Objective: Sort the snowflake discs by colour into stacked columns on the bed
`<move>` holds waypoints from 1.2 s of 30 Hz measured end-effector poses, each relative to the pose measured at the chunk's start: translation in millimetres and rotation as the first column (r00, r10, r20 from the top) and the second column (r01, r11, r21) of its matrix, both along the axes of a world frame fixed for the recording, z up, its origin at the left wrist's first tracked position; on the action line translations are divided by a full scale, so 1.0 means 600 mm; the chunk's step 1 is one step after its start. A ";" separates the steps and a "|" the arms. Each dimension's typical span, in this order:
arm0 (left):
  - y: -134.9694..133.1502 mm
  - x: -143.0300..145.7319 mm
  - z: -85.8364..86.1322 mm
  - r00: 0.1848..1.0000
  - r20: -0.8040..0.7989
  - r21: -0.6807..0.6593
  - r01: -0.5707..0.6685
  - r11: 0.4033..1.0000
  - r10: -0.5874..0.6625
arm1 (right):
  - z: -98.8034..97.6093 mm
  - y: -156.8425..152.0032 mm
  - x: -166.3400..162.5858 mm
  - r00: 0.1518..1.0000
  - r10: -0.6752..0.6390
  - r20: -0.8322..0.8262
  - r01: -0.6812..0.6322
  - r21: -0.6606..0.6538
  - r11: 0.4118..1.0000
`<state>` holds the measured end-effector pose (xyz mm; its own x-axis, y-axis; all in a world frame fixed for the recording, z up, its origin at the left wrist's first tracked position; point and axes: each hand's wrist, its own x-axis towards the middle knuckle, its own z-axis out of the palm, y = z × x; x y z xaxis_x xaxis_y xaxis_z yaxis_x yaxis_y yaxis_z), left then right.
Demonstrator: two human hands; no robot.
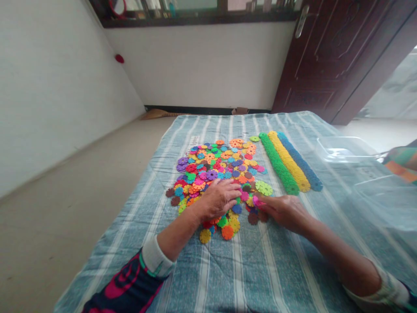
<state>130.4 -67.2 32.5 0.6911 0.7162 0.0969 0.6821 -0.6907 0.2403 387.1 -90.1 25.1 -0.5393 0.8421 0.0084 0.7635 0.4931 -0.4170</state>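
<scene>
Striped cloth [228,269]: multicolour flower discs [215,167].

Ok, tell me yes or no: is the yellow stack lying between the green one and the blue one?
Yes, the yellow stack lies between the green stack and the blue stack.

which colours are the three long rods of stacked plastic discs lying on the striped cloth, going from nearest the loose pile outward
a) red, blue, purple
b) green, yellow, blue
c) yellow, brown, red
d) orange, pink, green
b: right of the loose pile of colourful plastic flower-shaped discs lie a green stacked-disc rod, then a yellow stacked-disc rod, then a blue stacked-disc rod, side by side on the striped blue cloth.
</scene>
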 end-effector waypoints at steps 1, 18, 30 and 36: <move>0.004 -0.004 -0.003 0.998 -0.022 0.027 -0.051 0.998 0.052 | -0.001 0.000 -0.001 1.000 -0.009 -0.008 0.009 -0.001 1.000; 0.057 -0.104 0.015 0.942 0.189 0.165 -0.309 0.937 0.278 | -0.009 -0.018 -0.045 0.982 0.169 -0.085 -0.129 0.352 0.927; 0.069 -0.165 0.010 0.846 0.261 0.104 -0.503 0.858 0.464 | -0.009 0.046 -0.176 0.908 0.415 0.061 -0.397 0.440 0.805; 0.072 -0.180 0.004 0.788 0.325 0.089 -0.576 0.813 0.523 | -0.018 0.100 -0.175 0.984 0.174 0.036 -0.171 0.456 0.874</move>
<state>22.5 -24.2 34.7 0.1113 0.9186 0.3792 0.8830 -0.2665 0.3864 282.1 -29.9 14.5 -0.6740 0.6382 0.3721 0.6473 0.7529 -0.1189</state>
